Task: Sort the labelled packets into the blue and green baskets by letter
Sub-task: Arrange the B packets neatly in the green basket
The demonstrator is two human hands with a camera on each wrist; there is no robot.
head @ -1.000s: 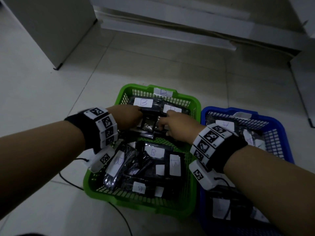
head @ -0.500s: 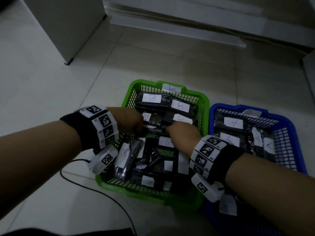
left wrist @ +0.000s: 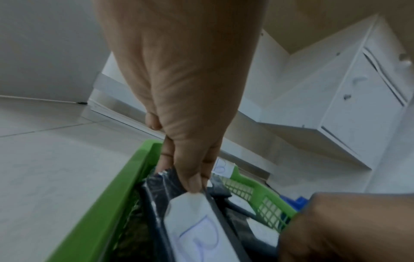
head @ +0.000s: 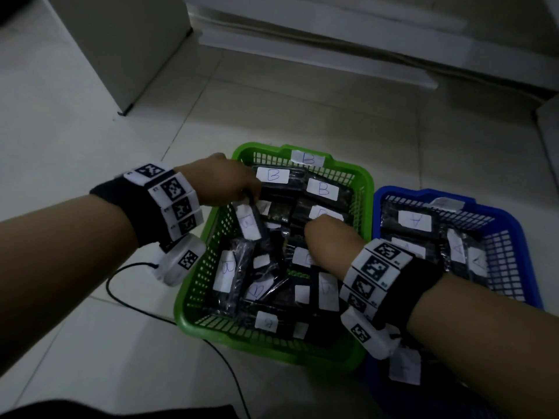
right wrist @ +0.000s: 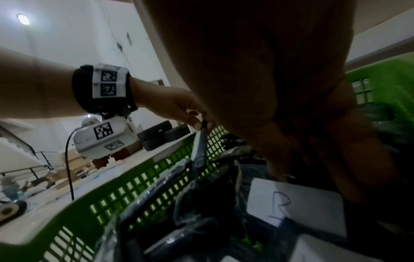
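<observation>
A green basket (head: 361, 176) sits on the tiled floor (head: 75, 140) with a blue basket (head: 514, 225) touching its right side; both are crowded with dark plastic-wrapped packets, those in the green one carrying white labels marked B (the far rim bears a B tag (head: 308, 158) too), those in the blue one marked A. A pale cabinet (head: 121, 46) stands far left, a low white plinth (head: 317, 55) runs along the far side, and a black cable (head: 127, 294) trails over the floor near the green basket's left wall. The left hand (head: 223, 182) reaches over that basket's far-left corner and pinches the top edge of a B-labelled packet (head: 249, 226) between thumb and fingers, so the packet hangs tilted against the left wall, its lower end among the others. The right hand (head: 326, 240) lies knuckles-up deep in the middle of the green basket, its fingers (right wrist: 277, 170) pointing down into the pile beside a B label (right wrist: 295, 205); whether they grip anything I cannot tell, since the hand itself hides them.
</observation>
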